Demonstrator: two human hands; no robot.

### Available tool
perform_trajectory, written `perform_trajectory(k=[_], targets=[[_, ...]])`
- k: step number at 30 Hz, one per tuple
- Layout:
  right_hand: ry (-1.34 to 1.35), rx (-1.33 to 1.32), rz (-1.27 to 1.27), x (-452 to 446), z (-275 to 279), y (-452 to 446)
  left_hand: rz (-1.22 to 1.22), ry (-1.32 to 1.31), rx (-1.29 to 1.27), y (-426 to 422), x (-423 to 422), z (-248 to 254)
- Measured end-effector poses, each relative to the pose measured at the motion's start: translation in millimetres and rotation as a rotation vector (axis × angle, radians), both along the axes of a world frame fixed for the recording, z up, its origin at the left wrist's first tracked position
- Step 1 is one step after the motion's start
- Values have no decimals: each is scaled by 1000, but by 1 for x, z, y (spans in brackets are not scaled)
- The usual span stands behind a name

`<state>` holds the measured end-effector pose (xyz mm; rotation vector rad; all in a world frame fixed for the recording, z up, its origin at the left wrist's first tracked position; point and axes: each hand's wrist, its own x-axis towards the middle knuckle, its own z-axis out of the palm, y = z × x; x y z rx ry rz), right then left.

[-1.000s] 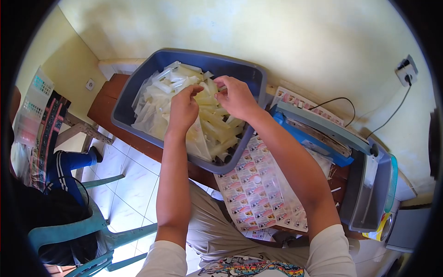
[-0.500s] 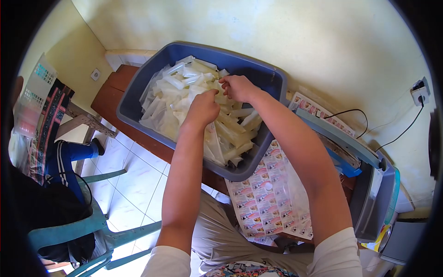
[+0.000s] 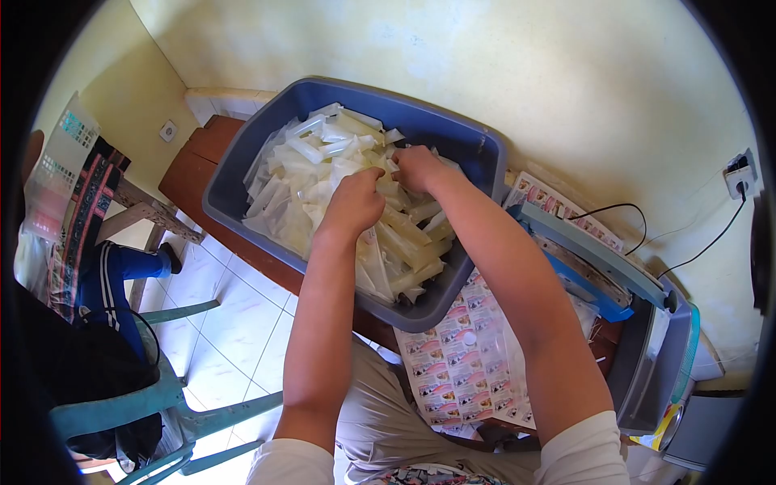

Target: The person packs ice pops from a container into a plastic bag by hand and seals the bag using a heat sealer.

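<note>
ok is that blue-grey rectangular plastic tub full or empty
Mostly full: pale translucent plastic packets lie heaped across most of the tub, though its far right corner shows bare.

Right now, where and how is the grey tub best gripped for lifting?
The tub is probably best gripped by its rim at both short ends, coming from either end: it is oblong, open-topped and loaded with pale packets, and its rim stands clear of them.

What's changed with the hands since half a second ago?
The right hand has dipped toward the translucent pale plastic packets; the left hand sits slightly lower too. Any grip change is hidden. The blue-grey rectangular plastic tub stays on the brown wooden table.
</note>
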<state>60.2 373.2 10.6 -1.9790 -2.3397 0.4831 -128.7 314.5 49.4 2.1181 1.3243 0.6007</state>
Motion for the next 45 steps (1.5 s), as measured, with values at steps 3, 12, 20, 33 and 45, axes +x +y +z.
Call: perform_trajectory(k=[3,12,20,33,45], targets=[[7,-20,-22,0,3,-2,-6,8,1,1,-1,-1],[255,94,-296,4,46,-46,-1,-63,25,1,-3,-5],[720,505,-266,8,60,-101,-37,-241,157,-23,5,8],[943,526,-215,46,97,-262,-368,-389,419,-141,31,59],[578,368,-489,110,105,-444,-772,-353,200,-250,115,8]])
